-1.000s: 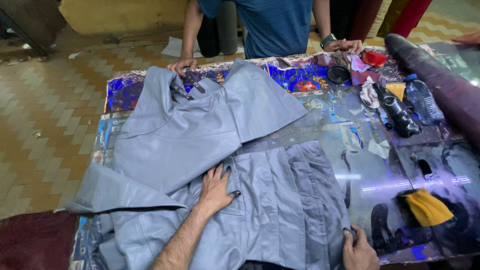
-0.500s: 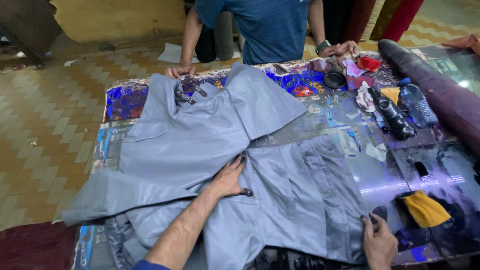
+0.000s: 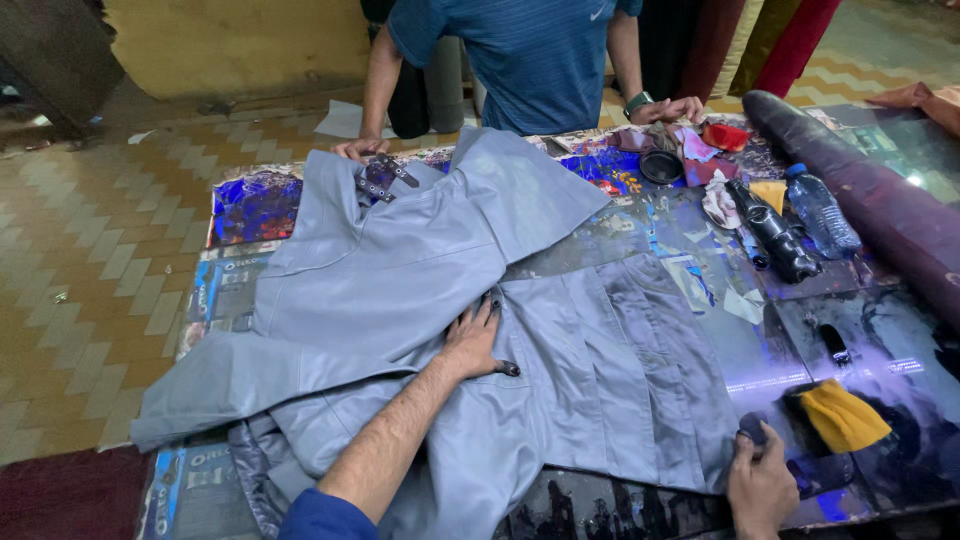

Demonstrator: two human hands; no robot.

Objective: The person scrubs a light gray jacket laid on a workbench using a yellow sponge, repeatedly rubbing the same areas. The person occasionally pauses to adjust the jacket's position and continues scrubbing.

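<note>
A grey-blue leather jacket (image 3: 400, 290) lies spread across a glass-topped table (image 3: 800, 330). My left hand (image 3: 472, 338) presses flat on the jacket's middle, fingers apart. At the near right, my right hand (image 3: 762, 482) pinches the jacket's lower right corner at its hem. The upper half of the jacket is folded over to the left, with a sleeve (image 3: 230, 385) trailing to the near left.
Another person in a blue shirt (image 3: 520, 60) leans on the table's far edge, both hands on it. Two dark bottles (image 3: 775, 230), a clear plastic bottle (image 3: 820, 215), cloth scraps, a yellow cloth (image 3: 845, 415) and a dark fabric roll (image 3: 880, 210) crowd the right side.
My left hand has shifted slightly up and right on the jacket. My right hand has taken hold of the hem corner, and the view has moved closer.
</note>
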